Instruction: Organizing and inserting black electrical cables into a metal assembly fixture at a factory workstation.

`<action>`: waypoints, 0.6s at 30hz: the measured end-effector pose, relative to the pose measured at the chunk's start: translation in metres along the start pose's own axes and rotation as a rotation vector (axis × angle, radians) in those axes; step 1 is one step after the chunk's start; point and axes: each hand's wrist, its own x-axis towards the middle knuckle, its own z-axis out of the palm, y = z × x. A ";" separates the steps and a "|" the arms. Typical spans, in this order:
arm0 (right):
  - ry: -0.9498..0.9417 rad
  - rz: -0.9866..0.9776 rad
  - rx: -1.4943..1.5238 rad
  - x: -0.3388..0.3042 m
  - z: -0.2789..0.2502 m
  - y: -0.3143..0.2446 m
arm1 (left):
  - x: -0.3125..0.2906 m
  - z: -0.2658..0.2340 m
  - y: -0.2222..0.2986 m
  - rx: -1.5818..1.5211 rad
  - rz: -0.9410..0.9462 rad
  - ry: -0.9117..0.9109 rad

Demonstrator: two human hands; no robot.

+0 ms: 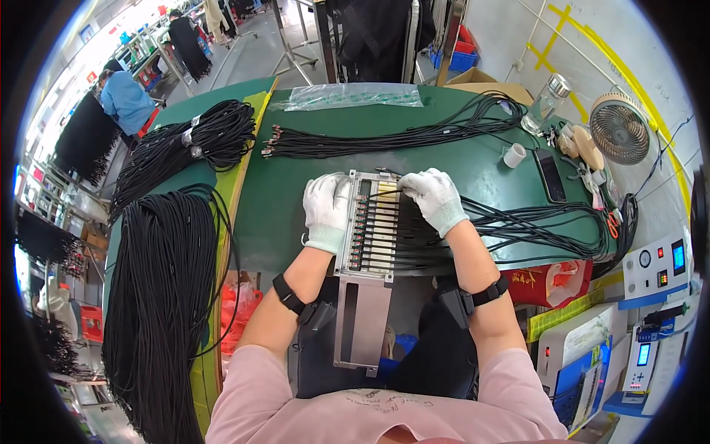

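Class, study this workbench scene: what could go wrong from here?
The metal fixture juts past the green table's near edge, so a bump might shift it. Black cables running right from it pass close to the right forearm and could snag. The large cable pile at left hangs low and may slide.

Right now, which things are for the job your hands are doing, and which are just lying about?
Seem part of the job: gloved left hand, gloved right hand, metal rack, black cables running into it.

Seem just lying about: fan, phone, bottle, white roll.
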 end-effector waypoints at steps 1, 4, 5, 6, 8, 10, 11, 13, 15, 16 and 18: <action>-0.007 0.014 -0.020 0.000 0.001 0.000 | 0.000 0.000 0.000 0.010 0.004 -0.008; -0.021 0.044 -0.061 0.000 0.003 -0.001 | 0.000 0.001 -0.002 0.030 0.013 -0.027; -0.021 0.046 -0.073 0.000 0.003 -0.001 | 0.000 0.002 -0.003 0.047 0.021 -0.027; -0.020 0.049 -0.084 0.000 0.004 -0.001 | 0.001 0.002 -0.004 0.065 0.030 -0.027; -0.020 0.052 -0.095 0.001 0.004 -0.001 | 0.000 0.003 -0.006 0.083 0.039 -0.028; -0.024 0.046 -0.116 0.001 0.002 -0.002 | -0.001 0.003 -0.004 0.079 0.009 -0.033; -0.026 0.043 -0.127 0.001 0.002 -0.002 | -0.001 0.004 -0.003 0.077 -0.006 -0.035; -0.017 0.037 -0.137 0.001 0.002 -0.002 | -0.001 0.004 -0.004 0.083 -0.004 -0.030; 0.002 0.026 -0.155 0.001 0.003 -0.003 | -0.002 0.005 -0.005 0.098 0.001 -0.021; 0.002 0.026 -0.155 0.001 0.002 -0.004 | -0.002 0.005 -0.005 0.098 0.001 -0.021; 0.010 0.027 -0.176 0.002 0.002 -0.006 | -0.002 0.006 -0.006 0.096 0.010 -0.020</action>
